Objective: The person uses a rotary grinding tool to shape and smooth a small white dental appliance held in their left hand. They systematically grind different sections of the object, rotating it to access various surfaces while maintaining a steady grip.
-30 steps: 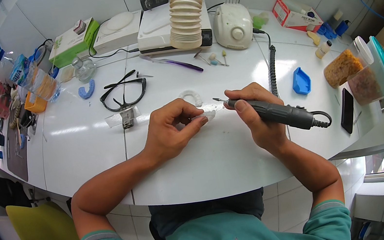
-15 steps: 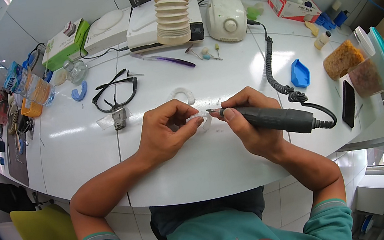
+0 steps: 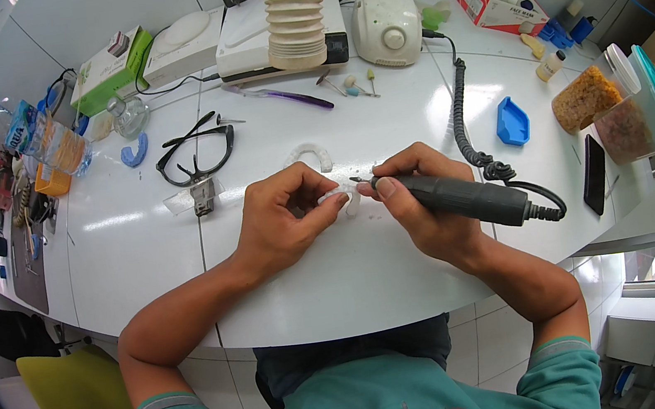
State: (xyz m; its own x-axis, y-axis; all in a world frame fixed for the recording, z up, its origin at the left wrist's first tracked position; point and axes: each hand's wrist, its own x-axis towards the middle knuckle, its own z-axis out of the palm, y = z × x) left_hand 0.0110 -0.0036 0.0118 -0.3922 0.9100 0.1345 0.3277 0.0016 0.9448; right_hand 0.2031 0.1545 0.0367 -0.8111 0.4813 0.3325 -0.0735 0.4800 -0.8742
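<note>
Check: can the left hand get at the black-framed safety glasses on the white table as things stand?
Probably not freely: the left hand is pinching a small white curved piece. The black-framed safety glasses lie just beyond it on the white table, nothing between.

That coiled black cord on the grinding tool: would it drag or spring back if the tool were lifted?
Probably springy: the coiled cord lies in tight spirals, so it likely stretches and recoils. It runs from the white control box to the handpiece in the right hand, so it may tug gently. It looks floppy, not stiff.
</note>
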